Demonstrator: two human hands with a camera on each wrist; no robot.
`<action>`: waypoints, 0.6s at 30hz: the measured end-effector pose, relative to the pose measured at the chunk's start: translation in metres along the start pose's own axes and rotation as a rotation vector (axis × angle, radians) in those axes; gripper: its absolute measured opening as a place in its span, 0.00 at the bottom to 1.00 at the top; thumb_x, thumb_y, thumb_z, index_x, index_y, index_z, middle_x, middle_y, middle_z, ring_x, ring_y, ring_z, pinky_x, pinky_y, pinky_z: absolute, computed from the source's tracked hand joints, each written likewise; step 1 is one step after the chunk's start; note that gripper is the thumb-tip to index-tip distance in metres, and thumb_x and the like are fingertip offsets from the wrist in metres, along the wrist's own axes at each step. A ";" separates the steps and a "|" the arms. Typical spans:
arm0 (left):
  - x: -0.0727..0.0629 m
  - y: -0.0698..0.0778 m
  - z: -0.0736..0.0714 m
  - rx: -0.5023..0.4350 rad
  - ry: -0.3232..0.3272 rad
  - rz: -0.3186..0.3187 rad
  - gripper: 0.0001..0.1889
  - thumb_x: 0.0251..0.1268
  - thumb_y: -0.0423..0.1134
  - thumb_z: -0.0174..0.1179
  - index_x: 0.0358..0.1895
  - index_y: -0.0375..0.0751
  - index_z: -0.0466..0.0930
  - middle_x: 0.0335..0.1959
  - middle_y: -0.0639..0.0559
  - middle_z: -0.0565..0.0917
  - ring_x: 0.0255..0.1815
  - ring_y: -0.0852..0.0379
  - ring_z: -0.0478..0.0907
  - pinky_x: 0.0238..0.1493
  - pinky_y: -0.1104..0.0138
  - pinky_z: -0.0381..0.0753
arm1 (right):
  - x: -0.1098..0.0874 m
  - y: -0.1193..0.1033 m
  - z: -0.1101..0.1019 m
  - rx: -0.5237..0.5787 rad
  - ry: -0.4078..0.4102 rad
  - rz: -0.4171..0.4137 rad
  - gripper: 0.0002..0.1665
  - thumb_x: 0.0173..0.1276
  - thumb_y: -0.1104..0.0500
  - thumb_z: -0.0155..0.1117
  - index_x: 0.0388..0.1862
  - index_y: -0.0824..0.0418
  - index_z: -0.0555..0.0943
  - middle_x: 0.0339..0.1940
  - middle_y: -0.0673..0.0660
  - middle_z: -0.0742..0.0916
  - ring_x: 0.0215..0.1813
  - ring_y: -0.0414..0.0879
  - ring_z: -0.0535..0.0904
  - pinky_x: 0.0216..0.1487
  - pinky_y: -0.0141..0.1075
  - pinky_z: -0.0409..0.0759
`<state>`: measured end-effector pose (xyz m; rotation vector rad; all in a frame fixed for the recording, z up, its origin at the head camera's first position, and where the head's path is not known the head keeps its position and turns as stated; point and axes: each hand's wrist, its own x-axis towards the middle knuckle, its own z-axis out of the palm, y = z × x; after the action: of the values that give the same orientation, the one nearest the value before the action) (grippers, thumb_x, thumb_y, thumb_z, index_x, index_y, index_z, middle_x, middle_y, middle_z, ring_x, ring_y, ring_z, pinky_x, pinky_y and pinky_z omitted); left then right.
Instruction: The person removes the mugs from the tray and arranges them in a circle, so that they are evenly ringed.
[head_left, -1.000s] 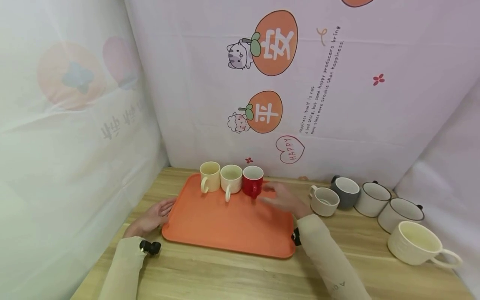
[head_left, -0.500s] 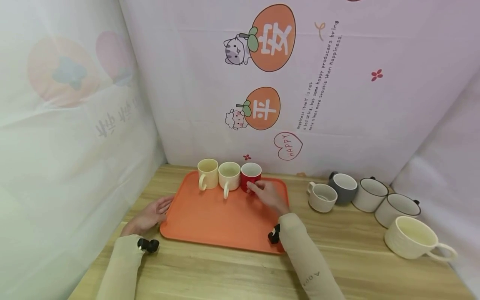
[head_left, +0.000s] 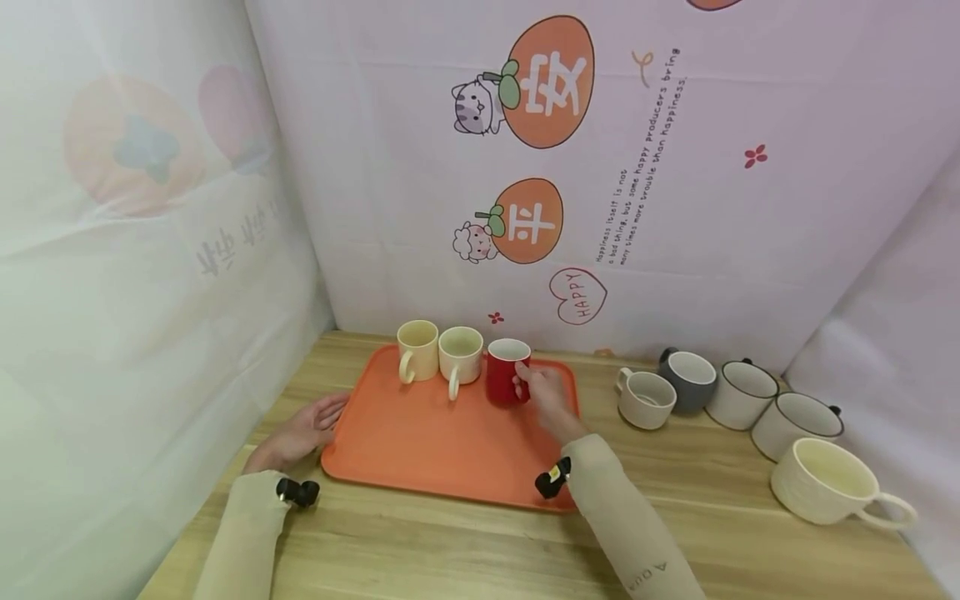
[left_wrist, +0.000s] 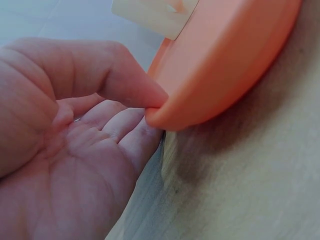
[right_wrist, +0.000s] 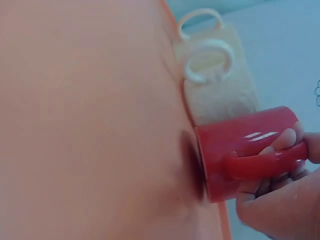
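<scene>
My right hand (head_left: pixel 545 397) grips the red mug (head_left: pixel 504 377) by its handle, at the back of the orange tray (head_left: pixel 450 442). In the right wrist view the fingers curl through the mug's handle (right_wrist: pixel 265 165), and a dark shadow shows on the tray beside its base. Left of it stand a cream mug (head_left: pixel 461 357) and a pale yellow mug (head_left: pixel 417 352), both upright with handles toward me. At the tray's left edge, my left hand (head_left: pixel 302 432) pinches the rim, thumb (left_wrist: pixel 132 82) on top and fingers underneath, as the left wrist view shows.
On the wooden table (head_left: pixel 420 550), right of the tray, stand a small off-white cup (head_left: pixel 647 402), a dark grey mug (head_left: pixel 690 382), two white dark-rimmed mugs (head_left: pixel 742 396) and a wide cream cup (head_left: pixel 821 483). White printed cloth (head_left: pixel 405 167) hangs behind and at both sides.
My right hand has moved left onto the red mug and taken its handle. The mug has shifted slightly right and toward me, away from the cream mug. My left hand stays at the tray.
</scene>
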<state>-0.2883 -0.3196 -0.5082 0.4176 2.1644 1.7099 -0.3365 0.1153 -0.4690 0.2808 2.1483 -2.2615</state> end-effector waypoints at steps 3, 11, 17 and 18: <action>0.000 0.001 0.001 0.014 0.008 -0.008 0.48 0.62 0.17 0.52 0.85 0.27 0.41 0.87 0.29 0.43 0.88 0.30 0.39 0.65 0.80 0.72 | -0.009 -0.005 -0.008 0.047 -0.011 0.004 0.18 0.79 0.60 0.60 0.26 0.64 0.81 0.20 0.50 0.80 0.26 0.44 0.73 0.35 0.31 0.74; -0.002 0.002 0.002 0.024 0.020 -0.013 0.47 0.63 0.17 0.52 0.85 0.27 0.42 0.87 0.28 0.44 0.88 0.30 0.40 0.65 0.80 0.72 | -0.039 -0.009 -0.039 -0.054 -0.082 0.013 0.21 0.79 0.58 0.60 0.22 0.59 0.79 0.20 0.50 0.78 0.28 0.45 0.73 0.39 0.33 0.73; -0.001 0.001 0.002 0.016 0.016 -0.004 0.46 0.63 0.17 0.52 0.85 0.27 0.42 0.87 0.28 0.43 0.88 0.30 0.39 0.65 0.81 0.72 | -0.068 -0.020 -0.069 -0.041 -0.114 -0.026 0.25 0.80 0.60 0.58 0.18 0.58 0.78 0.17 0.49 0.77 0.26 0.44 0.72 0.37 0.33 0.72; -0.001 0.001 0.002 0.019 0.017 -0.003 0.46 0.63 0.17 0.52 0.85 0.27 0.42 0.87 0.28 0.43 0.88 0.30 0.39 0.65 0.81 0.72 | -0.073 -0.023 -0.075 -0.040 -0.122 -0.035 0.25 0.80 0.61 0.58 0.18 0.58 0.78 0.17 0.50 0.77 0.26 0.44 0.72 0.37 0.33 0.73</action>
<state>-0.2865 -0.3185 -0.5076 0.4059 2.1929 1.6985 -0.2582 0.1827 -0.4399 0.1027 2.1506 -2.1888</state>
